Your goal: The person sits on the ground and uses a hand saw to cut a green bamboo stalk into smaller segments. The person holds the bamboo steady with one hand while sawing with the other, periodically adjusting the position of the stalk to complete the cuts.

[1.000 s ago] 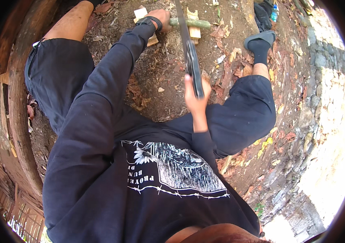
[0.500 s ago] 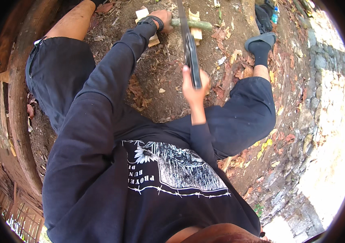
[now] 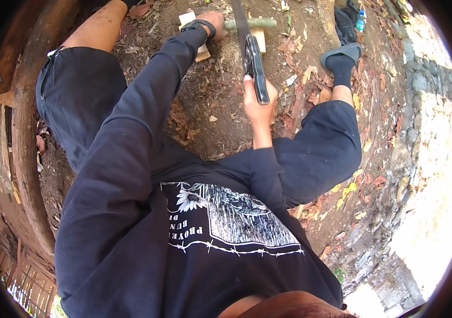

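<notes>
I look down over my dark printed shirt at bare earth. My left hand (image 3: 214,24), with a black band at the wrist, grips one end of a green stick (image 3: 260,23) that lies across a pale wooden block (image 3: 258,38) at the top of the view. My right hand (image 3: 259,100) is closed on the dark handle of a long knife (image 3: 249,45). The blade points away from me and its tip reaches the green stick beside my left hand.
A second pale wood piece (image 3: 196,37) lies under my left wrist. My legs in dark shorts spread to both sides, one foot in a sandal (image 3: 342,53). A thick curved log (image 3: 24,143) runs along the left. Dry leaves, stone paving (image 3: 422,132) at right.
My right hand has swung the knife forward and down, so the blade now meets the green stick. My left hand has kept its hold on the stick.
</notes>
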A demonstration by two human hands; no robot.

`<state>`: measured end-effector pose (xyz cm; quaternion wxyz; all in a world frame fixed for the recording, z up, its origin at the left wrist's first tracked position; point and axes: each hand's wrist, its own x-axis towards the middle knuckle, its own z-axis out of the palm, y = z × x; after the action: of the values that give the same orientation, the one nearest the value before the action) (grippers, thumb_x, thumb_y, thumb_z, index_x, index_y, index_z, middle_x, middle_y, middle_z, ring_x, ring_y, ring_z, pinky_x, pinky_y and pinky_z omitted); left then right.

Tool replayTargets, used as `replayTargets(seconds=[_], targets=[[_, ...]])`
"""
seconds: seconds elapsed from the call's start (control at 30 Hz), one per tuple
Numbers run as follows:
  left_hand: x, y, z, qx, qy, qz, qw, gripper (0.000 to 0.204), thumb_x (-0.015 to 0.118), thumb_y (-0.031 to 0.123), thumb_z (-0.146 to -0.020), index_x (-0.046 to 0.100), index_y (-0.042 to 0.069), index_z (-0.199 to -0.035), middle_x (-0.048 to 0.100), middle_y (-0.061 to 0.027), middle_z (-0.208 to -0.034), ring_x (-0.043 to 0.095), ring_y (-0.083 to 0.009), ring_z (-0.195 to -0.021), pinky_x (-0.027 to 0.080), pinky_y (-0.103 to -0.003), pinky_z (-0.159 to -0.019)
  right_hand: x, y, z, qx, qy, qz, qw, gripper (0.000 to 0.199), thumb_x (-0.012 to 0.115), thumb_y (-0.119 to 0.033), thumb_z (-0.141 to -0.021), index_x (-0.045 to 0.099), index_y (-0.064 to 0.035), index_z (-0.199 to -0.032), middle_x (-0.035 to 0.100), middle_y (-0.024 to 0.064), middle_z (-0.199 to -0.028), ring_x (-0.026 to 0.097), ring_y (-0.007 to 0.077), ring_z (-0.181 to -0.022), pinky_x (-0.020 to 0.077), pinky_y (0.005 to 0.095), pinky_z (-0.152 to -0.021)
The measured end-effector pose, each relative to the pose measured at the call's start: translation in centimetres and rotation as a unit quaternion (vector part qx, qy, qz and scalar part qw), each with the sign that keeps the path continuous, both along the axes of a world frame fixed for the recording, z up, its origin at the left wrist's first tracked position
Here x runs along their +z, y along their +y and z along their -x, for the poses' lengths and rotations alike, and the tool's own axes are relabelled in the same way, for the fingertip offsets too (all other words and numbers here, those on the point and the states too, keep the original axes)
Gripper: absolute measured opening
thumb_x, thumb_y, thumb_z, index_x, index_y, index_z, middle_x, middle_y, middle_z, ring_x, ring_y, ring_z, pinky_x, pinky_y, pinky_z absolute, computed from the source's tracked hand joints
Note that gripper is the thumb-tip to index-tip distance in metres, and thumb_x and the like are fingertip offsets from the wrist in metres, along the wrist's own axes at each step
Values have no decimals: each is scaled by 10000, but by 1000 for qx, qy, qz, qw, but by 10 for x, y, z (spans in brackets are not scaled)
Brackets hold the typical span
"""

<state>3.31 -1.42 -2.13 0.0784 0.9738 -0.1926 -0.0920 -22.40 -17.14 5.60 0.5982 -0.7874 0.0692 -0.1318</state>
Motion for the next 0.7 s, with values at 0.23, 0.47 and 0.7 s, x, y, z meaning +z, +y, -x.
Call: replayTargets(seconds=[0.23,0.47,0.7], targets=[[-12,9,-8,50,7,9,999,417,782,403,-887,826,42,-1092,798,-234,-1081,786,-396,-1021,640,-508,-890,26,-30,139,18,83,65,994,170,736,-48,-972,766,49,-1109,634,26,-689,569,64,-626,489,279,-606],[0,7,-3,-6,-21,16,1000,380,804,361,-842,833,53,-1063,795,-241,-1028,791,-395,-966,639,-503,-861,-4,-5,15,0,38,-5,999,150,759,-125,-994,739,11,-935,607,-7,-679,547,61,-610,445,287,-571],[26,-3,35,-58,7,-26,998,350,800,328,-808,828,40,-1005,798,-238,-1023,791,-393,-976,638,-484,-877,-6,11,52,-15,54,-11,998,260,745,-106,-994,608,-8,-796,562,-13,-666,506,70,-622,437,301,-592]])
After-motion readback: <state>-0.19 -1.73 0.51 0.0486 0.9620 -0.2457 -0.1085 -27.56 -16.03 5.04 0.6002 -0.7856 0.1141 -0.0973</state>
